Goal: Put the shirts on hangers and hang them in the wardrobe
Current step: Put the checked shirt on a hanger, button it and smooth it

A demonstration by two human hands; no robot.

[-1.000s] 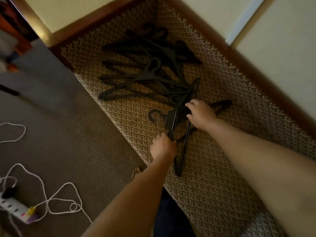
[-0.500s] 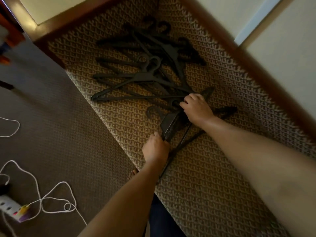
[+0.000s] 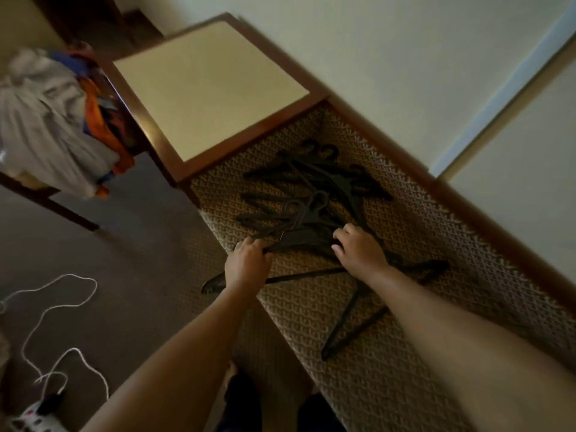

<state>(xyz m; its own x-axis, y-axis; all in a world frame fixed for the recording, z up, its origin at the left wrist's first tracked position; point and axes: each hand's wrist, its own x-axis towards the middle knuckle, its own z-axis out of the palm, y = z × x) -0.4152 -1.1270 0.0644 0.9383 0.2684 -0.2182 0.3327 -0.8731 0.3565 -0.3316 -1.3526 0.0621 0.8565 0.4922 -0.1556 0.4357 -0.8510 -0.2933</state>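
Gripping one end of a black hanger [image 3: 299, 241] at frame centre, left hand [image 3: 247, 266] curls around its arm; long axis runs left-right to right hand [image 3: 358, 249], fingers bent onto the hanger pile [image 3: 318, 185], grasp unclear. Shirts [image 3: 53, 120] upper left.

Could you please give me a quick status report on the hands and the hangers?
Left hand grips one end of a black hanger; right hand on the hanger pile. No shirt on a hanger yet; clothes heap off left. Nothing blocking.
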